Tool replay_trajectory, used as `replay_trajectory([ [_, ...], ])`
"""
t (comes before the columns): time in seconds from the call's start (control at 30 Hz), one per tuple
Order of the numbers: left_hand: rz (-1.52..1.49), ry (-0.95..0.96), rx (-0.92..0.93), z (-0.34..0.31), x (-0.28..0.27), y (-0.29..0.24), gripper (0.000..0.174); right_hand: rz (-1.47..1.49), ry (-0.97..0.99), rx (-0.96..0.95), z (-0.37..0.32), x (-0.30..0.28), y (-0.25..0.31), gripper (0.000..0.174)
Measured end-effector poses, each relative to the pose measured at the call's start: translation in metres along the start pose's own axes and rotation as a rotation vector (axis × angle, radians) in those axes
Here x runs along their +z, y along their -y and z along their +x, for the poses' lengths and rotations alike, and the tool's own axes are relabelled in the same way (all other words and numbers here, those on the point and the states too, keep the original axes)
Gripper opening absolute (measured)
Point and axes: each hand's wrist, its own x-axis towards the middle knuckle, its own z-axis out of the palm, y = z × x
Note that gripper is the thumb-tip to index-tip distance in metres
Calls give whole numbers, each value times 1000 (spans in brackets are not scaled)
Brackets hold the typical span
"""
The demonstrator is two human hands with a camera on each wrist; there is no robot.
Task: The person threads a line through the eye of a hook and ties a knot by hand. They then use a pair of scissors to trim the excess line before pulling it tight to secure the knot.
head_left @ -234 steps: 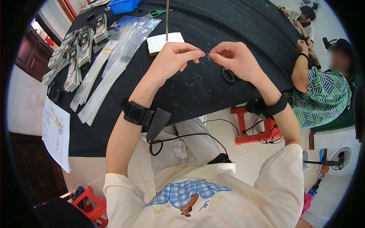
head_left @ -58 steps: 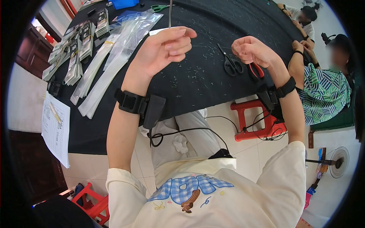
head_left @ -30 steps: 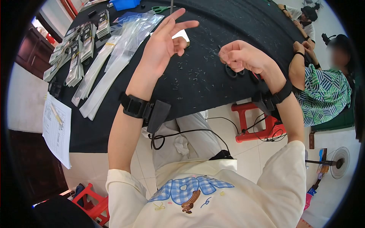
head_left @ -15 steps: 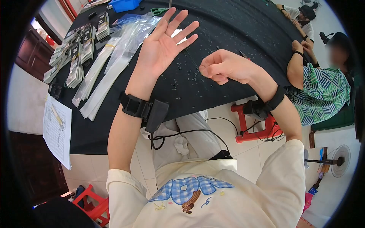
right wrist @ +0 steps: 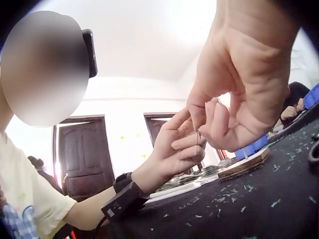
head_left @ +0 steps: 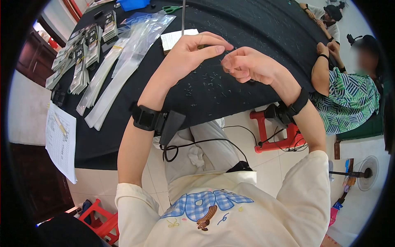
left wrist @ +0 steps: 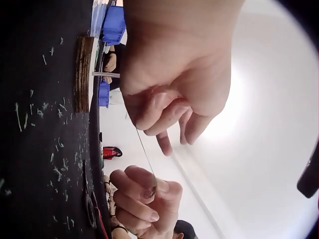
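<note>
Both hands meet above the black-covered table. My right hand (head_left: 255, 66) has its fingers curled and pinches a thin line (left wrist: 145, 152) where a small dark bit (left wrist: 152, 191) shows at the fingertips; its kind is too small to tell. From there the line runs straight up to my left hand (head_left: 183, 57), whose thumb and forefinger reach toward the right fingertips and hold it. The left hand's other fingers are bent beneath. Behind the left hand stands a white-topped block (head_left: 170, 41) with an upright metal rod (head_left: 183, 18).
Pale clippings (head_left: 187, 88) litter the cloth. Clear plastic sleeves (head_left: 109, 94) and bundled printed packets (head_left: 80, 68) lie to the left, near a paper sheet (head_left: 59, 148). Green-handled scissors (head_left: 172, 9) and a blue tray (head_left: 133, 3) are at the back. Another person (head_left: 349, 90) sits at the right.
The left hand, spread wide half a second ago, has turned and brought its thumb and forefinger to the right hand. The right hand has come leftward from beside the dark scissors, which it now hides.
</note>
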Motion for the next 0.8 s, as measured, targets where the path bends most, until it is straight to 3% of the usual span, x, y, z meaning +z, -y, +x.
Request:
replay_trajectory([
  [0.13, 45, 40, 19, 1, 0, 8, 17, 92, 3, -2, 2, -7, 0, 19],
  [0.3, 67, 80, -163, 0, 1, 7, 16, 164, 26, -3, 5, -12, -5, 20],
  [0.53, 173, 64, -135, 0, 4, 9, 17, 170, 26, 13, 10, -14, -11, 18],
  [0.8, 191, 102, -294, 0, 3, 7, 18, 179, 26, 57, 13, -17, -13, 18],
])
